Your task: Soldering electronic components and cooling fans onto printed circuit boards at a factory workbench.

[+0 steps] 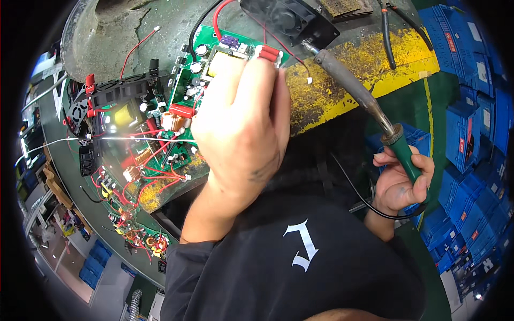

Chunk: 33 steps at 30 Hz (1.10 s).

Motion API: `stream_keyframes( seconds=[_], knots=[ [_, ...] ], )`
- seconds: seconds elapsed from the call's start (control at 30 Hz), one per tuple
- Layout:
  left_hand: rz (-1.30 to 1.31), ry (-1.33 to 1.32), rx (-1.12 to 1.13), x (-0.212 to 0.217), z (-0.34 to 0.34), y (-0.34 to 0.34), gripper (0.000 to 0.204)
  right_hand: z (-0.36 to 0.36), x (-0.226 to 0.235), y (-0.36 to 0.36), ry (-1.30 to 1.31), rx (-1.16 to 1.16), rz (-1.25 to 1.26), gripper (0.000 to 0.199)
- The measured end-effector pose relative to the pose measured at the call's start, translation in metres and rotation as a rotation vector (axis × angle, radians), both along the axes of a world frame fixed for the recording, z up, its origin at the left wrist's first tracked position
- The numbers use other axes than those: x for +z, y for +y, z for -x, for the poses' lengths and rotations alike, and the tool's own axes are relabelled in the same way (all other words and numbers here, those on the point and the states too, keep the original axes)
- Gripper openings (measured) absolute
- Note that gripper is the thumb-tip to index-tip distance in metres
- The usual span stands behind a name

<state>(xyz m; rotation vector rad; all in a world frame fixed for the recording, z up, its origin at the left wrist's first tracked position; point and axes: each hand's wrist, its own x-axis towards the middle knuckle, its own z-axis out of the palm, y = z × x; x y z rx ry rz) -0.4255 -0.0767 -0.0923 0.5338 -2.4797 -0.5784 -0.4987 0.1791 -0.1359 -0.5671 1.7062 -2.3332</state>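
My right hand [400, 184] grips the green handle of a large soldering iron [353, 83]. Its tip reaches the edge of a black fan [289, 20]; whether they touch, I cannot tell. My left hand [241, 117] is closed over a green circuit board [184, 91], fingers pointing down beside red cylindrical components [269, 52]. Thin silvery solder wire [118, 139] runs in from the left to this hand; its end and the fingertips are hidden. On the board stand capacitors and a yellow-wrapped transformer [217, 61], with thick red and black leads at its far edge.
More boards with coils and red wires [155, 144] crowd the bench to the left, beside a second black fan [80, 109]. Black-handled pliers [393, 32] lie at the far right on the worn yellow bench edge [342, 96]. Blue crates [466, 139] are stacked beyond. The iron's black cord [356, 192] hangs below.
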Motion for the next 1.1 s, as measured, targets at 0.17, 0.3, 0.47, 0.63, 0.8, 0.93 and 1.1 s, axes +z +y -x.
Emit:
stream_keyframes(
  seconds=[0.17, 0.3, 0.47, 0.63, 0.8, 0.93, 1.1],
  knots=[
    [-0.176, -0.039, -0.046, 0.030, -0.030, 0.011, 0.013, -0.003, -0.002, 0.005, -0.012, -0.045, 0.028, 0.050],
    [-0.394, -0.208, -0.201, 0.048, -0.059, 0.011, 0.014, -0.003, -0.005, 0.010, -0.058, -0.099, 0.059, 0.050],
    [-0.439, -0.291, -0.274, 0.037, -0.080, 0.010, 0.016, -0.001, -0.006, 0.013, -0.060, -0.075, 0.064, 0.049],
    [-0.289, -0.234, -0.285, 0.040, -0.073, 0.004, 0.018, 0.000, -0.011, 0.011, -0.026, -0.064, 0.080, 0.050],
    [0.084, -0.119, -0.152, 0.048, -0.038, -0.033, 0.015, -0.001, -0.011, 0.016, -0.054, -0.097, 0.089, 0.049],
    [0.452, -0.080, -0.042, 0.033, 0.007, -0.064, 0.023, -0.003, -0.012, 0.013, -0.058, -0.106, 0.085, 0.048],
    [0.186, -0.227, 0.028, 0.025, 0.021, -0.075, 0.019, 0.000, -0.007, 0.018, -0.054, -0.139, 0.150, 0.048]
  ],
)
